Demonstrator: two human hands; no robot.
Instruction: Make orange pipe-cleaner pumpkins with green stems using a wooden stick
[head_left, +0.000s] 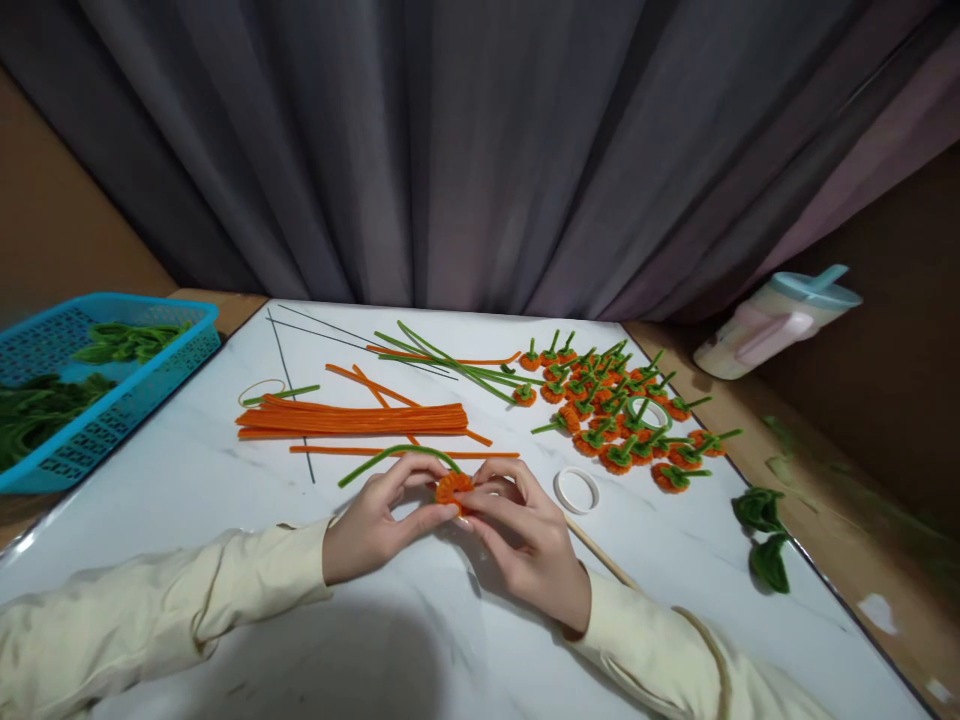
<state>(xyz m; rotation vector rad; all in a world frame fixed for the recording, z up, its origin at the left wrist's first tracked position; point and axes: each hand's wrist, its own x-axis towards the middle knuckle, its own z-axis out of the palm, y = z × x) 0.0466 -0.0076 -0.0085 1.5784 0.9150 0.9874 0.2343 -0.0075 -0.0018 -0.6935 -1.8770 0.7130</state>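
Between both hands, near the middle of the white table, is a round orange pipe-cleaner piece (453, 488). My left hand (386, 515) pinches its left side, and my right hand (529, 535) grips its right side with fingers bent over it. A green stem (375, 460) curves out behind my left fingers toward the left; where it joins the piece is hidden. Just beyond the hands lies a bundle of orange pipe cleaners (352, 418), with loose orange strips (405, 452) around it. Several finished-looking orange pieces with green stems (616, 457) are grouped to the right.
Green pipe cleaners (427, 345) and thin dark wires lie farther back. A white ring (577, 490) and a wooden stick (600, 550) are beside my right hand. Green leaves (769, 562) sit at the right edge, a blue basket (142, 385) at left, a cup (776, 325) back right.
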